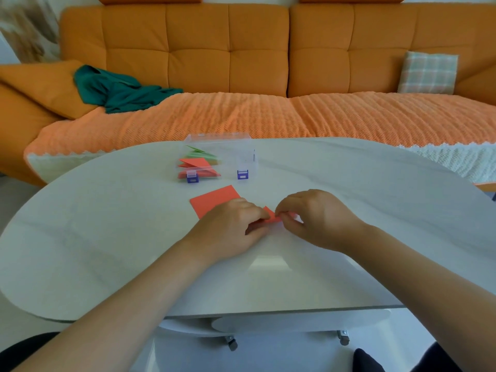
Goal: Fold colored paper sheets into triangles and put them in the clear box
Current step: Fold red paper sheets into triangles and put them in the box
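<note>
1. The clear box (243,157) stands on the far side of the white table (107,237). It has two purple latches (192,178) on the wall that faces the person.
2. Inside the box, toward its left end, lie folded red triangles (197,163). Green triangles (201,154) lie just behind them.
3. On the near side of the box, a flat red sheet (214,201) lies on the table. Its near corner is hidden under the left hand (230,226).
4. Nearer the person than the box, and just right of that sheet, a small folded red paper (271,217) sits low on the table between both hands.
5. The left arm reaches in from the lower left toward the box, forearm stretched out and palm turned down. The fingers are curled, and the thumb and fingertips pinch the left edge of the folded red paper.
6. The right hand (319,218) comes in from the lower right, with the wrist bent and the knuckles up. Its curled fingertips pinch the right part of the same paper (the fingers cover most of it, so its exact shape cannot be told).
7. Beyond the box stands an orange sofa (228,49). A green cloth (120,89) lies on it to the box's left, and a plaid cushion (428,72) leans well off to the box's right.
</note>
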Available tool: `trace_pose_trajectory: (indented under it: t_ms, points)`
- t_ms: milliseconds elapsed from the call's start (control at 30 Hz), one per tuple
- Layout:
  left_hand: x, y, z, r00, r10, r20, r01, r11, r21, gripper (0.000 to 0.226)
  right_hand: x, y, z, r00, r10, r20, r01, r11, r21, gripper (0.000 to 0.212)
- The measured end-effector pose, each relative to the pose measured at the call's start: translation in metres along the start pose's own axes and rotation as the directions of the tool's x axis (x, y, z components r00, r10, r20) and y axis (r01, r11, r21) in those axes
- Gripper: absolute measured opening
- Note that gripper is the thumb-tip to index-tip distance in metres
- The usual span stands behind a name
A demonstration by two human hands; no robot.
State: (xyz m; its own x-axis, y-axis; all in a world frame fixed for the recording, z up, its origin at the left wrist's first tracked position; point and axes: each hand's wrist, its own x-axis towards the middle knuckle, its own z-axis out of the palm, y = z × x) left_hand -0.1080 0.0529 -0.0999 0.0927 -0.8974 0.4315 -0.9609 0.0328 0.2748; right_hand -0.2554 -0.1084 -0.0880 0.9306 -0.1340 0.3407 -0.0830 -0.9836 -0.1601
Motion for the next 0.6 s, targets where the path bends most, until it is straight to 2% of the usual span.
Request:
trace_pose_trajectory:
  t_ms: [100, 267, 400, 600]
  points:
    - [0.002, 0.004, -0.002, 0.989, -0.144, -0.025, 0.143, 0.989, -0.048, 0.017, -0.001, -0.005, -0.007, 0.995, 0.092, -0.029, -0.088, 0.988, 0.126, 0.019]
    - [0.006, 0.014, -0.016, 0.916, -0.386, 0.106, 0.4, 0.895, -0.195, 0.014, 0.002, -0.015, -0.02, 0.972, 0.233, 0.032, -0.226, 0.892, 0.391, 0.013]
    - [0.004, 0.024, -0.028, 0.897, -0.42, 0.135, 0.441, 0.866, -0.235, 0.016, 0.003, -0.023, -0.026, 0.96, 0.268, 0.087, -0.273, 0.811, 0.518, 0.016]
    - [0.005, 0.025, -0.036, 0.889, -0.45, 0.084, 0.457, 0.868, -0.192, 0.015, 0.009, -0.033, -0.027, 0.947, 0.314, 0.062, -0.297, 0.787, 0.541, 0.015]
